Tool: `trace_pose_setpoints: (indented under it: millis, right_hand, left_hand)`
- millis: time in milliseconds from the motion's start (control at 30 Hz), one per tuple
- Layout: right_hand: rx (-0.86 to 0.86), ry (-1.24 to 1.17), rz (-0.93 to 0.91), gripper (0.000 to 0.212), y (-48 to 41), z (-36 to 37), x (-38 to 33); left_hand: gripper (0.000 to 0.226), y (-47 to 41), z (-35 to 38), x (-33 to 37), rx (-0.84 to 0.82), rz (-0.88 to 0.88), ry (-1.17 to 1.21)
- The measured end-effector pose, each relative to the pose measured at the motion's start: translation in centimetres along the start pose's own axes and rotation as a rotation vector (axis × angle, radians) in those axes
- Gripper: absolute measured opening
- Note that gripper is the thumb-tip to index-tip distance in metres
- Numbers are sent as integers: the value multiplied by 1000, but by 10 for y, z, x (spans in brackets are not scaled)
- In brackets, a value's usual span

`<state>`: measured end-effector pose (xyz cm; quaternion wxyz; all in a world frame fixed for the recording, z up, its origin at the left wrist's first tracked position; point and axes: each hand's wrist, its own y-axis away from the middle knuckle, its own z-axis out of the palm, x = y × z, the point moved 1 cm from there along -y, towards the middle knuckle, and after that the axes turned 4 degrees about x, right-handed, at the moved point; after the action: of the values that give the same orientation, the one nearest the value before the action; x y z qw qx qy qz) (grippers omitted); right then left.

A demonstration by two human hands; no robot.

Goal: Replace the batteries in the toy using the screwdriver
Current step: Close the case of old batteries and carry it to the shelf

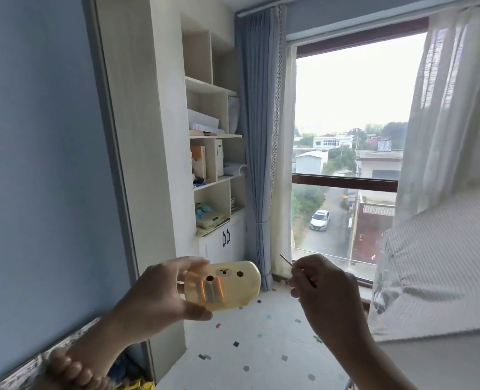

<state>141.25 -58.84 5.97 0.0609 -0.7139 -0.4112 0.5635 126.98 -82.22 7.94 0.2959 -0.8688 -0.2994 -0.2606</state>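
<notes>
A translucent yellow toy with a small bear face printed on it is held up in the air by my left hand, fingers over its left end and thumb under it. Striped shapes show through its lower half. My right hand is just to the right of the toy, apart from it, pinching a thin screwdriver whose shaft points up and to the left. The tool's handle is hidden in my fingers.
Below lies a white speckled floor or sill. A cupboard with open shelves stands behind the toy, a blue curtain and a large window beyond. A striped white cloth hangs at the right.
</notes>
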Motion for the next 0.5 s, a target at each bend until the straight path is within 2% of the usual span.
trace_pose_setpoints:
  millis: [233, 500]
  right_hand:
    - [36, 69, 42, 18, -85, 74, 34]
    - [43, 86, 34, 13, -216, 156, 108]
  left_hand:
    - [89, -121, 9, -59, -40, -2, 50]
    - [85, -278, 48, -129, -24, -25, 88]
